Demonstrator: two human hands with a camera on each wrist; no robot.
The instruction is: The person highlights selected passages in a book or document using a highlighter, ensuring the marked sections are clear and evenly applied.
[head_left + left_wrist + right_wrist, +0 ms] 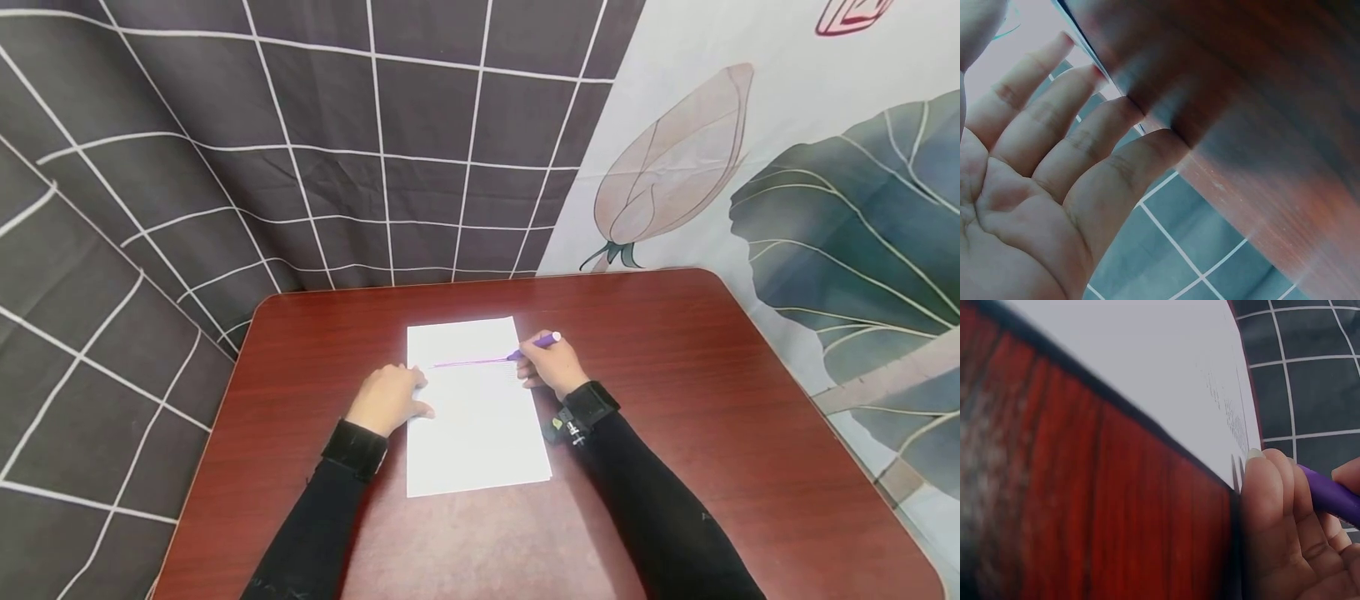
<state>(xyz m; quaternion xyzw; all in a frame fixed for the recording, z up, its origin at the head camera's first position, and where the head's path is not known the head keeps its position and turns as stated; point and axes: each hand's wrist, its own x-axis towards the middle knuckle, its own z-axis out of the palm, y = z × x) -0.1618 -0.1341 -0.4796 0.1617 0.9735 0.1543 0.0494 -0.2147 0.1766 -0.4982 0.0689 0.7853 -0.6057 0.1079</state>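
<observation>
Hands (387, 400) (553, 365), paper (476, 437) between, pen (546, 341) in right

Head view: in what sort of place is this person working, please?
Probably an indoor work corner, though the wider room is not visible: a reddish-brown table in front of a dark gridded backdrop, with a flower-printed backdrop on the right.

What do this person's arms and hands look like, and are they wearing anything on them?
The left hand and right hand are bare, without gloves. Long black sleeves cover both arms, and a wide black band wraps each wrist. By the right one sits a small gadget with a yellow-green spot and silvery bits, too small to make out further.
</observation>
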